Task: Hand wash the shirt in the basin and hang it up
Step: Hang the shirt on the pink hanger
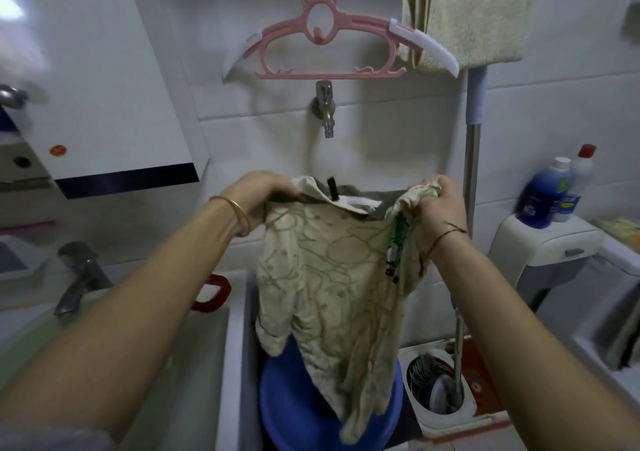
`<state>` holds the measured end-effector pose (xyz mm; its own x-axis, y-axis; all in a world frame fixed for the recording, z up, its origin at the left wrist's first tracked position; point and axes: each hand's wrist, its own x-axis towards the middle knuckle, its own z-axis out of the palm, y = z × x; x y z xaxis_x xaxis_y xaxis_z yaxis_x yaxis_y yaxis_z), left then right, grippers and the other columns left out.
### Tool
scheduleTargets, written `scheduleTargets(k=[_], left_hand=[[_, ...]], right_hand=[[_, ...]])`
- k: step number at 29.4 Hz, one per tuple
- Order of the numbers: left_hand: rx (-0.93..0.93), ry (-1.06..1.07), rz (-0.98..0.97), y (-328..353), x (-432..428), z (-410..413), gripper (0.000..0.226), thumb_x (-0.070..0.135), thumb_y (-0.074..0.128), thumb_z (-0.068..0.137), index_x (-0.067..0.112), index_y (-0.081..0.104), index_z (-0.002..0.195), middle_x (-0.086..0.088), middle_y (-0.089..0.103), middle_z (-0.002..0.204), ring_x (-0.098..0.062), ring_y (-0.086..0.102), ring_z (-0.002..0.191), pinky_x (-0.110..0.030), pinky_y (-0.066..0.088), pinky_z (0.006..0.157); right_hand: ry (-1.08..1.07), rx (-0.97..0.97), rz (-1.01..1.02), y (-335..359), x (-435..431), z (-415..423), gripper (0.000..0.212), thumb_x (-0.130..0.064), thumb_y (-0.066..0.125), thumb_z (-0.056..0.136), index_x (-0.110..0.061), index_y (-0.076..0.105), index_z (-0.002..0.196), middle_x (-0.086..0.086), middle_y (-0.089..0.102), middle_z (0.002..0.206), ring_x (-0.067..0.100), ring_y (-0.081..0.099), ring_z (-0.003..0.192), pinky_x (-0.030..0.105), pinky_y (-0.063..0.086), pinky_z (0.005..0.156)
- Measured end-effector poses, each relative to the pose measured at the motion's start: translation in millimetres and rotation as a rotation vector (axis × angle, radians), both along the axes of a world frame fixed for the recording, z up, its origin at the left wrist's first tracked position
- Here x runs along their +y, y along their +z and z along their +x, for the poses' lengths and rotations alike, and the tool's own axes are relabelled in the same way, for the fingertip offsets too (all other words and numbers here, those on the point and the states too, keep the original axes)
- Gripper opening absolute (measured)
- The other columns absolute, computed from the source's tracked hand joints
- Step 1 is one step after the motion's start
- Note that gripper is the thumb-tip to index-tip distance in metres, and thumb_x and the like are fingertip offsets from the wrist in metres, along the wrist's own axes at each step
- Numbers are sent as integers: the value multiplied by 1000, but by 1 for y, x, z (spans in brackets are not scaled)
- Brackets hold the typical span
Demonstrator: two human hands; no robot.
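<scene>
- Head view: the cream cotton shirt printed with looping olive lines (329, 270) is the largest thing in play. It is held up in the air by its shoulders, with the collar opening towards the wall and the hem trailing down into the basin below.
- It hangs in limp, clinging folds, so it looks soaked. I judge it to be heavier than it would be dry, floppy with no stiffness at all, and likely to drip and stretch under its own weight. The shoulder seams or collar band are the safest places to hold it, since thin fabric lower down would sag and twist.
- The round blue plastic basin (284, 416) sits on the floor directly beneath the shirt. I cannot tell whether there is water in it.
- The beige terry towel (467, 14) hangs on the wall at upper right, touching one tip of the hanger.
- The pink plastic hanger with white shoulder tips (311, 76) hangs on the tiled wall above the shirt, well apart from it and bare.
- The left hand (266, 196) has its fingers curled over the shirt's left shoulder edge, pinching the fabric.
- The right hand (440, 204) is a closed fist around the bunched opposite shoulder.
- The small steel wall tap (325, 104) sits between hanger and shirt, with no water visible.
</scene>
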<state>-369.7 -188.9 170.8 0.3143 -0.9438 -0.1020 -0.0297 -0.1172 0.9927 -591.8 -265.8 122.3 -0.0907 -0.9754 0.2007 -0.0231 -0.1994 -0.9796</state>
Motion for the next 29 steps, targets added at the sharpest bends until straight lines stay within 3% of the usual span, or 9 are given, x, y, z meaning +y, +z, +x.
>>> scheduleTargets(k=[2,4,8,11,15,17,20,26,29], left_hand=[[-91,64,-45,12,-1,2,23,6,61,85,13,58,63,-1,57,52,-12,55,45,-16,43,44],[-432,183,-64,19,-2,8,20,3,64,80,16,51,70,-1,50,63,-14,47,54,-19,38,46],[-679,239,-90,26,-11,13,29,-1,56,80,16,50,103,1,46,80,-13,45,69,-22,37,55],[-1011,326,-174,32,-19,20,22,4,51,85,9,60,105,-8,54,98,-23,52,90,-26,40,75],[-1572,482,-198,28,-22,29,13,9,53,91,-1,59,95,-23,51,102,-38,51,94,-35,31,63],[-1664,599,-228,31,-19,27,13,13,57,90,2,57,96,-23,50,100,-38,50,90,-34,29,58],[-1430,536,-148,41,-22,28,27,31,38,99,5,46,103,-16,50,91,-32,51,79,-35,35,56],[9,273,-51,72,-27,9,18,19,44,96,10,53,83,-10,60,81,-23,61,71,-36,54,63],[148,81,57,90,-29,2,20,22,46,95,14,52,78,-5,60,75,-17,59,69,-31,52,68]], right_hand=[[-54,91,-9,-2,-3,-1,28,13,36,84,-14,46,84,0,43,75,10,39,66,13,34,51],[-82,54,13,-4,-6,-2,25,11,37,85,-11,44,92,-2,39,73,8,35,63,9,32,46],[-92,-40,112,-3,-15,-2,16,5,43,87,-9,46,94,2,43,72,14,41,66,23,36,53],[-83,-82,145,1,-20,-2,20,7,42,85,-10,46,94,4,46,74,18,44,70,26,37,57],[-44,-11,129,3,-22,-5,22,8,44,83,-11,47,93,5,47,75,20,45,69,24,37,55],[-34,29,78,2,-23,-5,22,7,44,83,-13,46,91,3,46,75,17,43,68,25,35,53],[15,113,2,0,-23,-5,18,3,50,86,-15,47,88,0,48,79,13,45,69,25,38,57],[272,486,74,7,-25,-6,27,-4,55,87,-16,48,110,-2,50,90,15,51,82,27,48,67],[463,699,94,17,-26,-6,50,0,58,84,-16,45,129,5,52,110,21,52,102,34,50,88]])
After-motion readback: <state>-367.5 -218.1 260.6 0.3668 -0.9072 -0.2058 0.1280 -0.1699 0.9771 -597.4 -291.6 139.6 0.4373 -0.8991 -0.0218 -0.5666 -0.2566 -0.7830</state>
